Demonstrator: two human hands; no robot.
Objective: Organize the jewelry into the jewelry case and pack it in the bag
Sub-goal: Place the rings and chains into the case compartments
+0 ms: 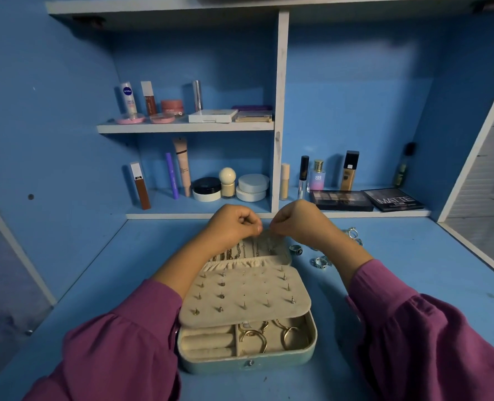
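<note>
Two hands meet above the far edge of an open jewelry case point(247, 314) on a blue desk point(399, 285). The left hand point(234, 224) and the right hand point(296, 219) are both curled, fingertips pinched toward each other over the raised lid point(257, 250); something fine seems to be held between them, too small to identify. Both arms wear purple sleeves point(109, 342).

The pale teal case lies with its long axis running away from the person, its snap-fastened front edge nearest the camera and the hinged lid at the far end, facing back toward the viewer. Gold chains point(231, 253) hang inside the lid above an elastic pocket. A beige earring panel point(244, 293) studded with small posts covers most of the base. In the open front compartments sit gold hoops point(257, 337) beside padded ring rolls point(206, 341).

Several silver rings point(321, 261) lie loose on the desk just right of the lid, under and beyond the right wrist. Shelves behind hold cosmetics, including an eyeshadow palette point(393, 199).
</note>
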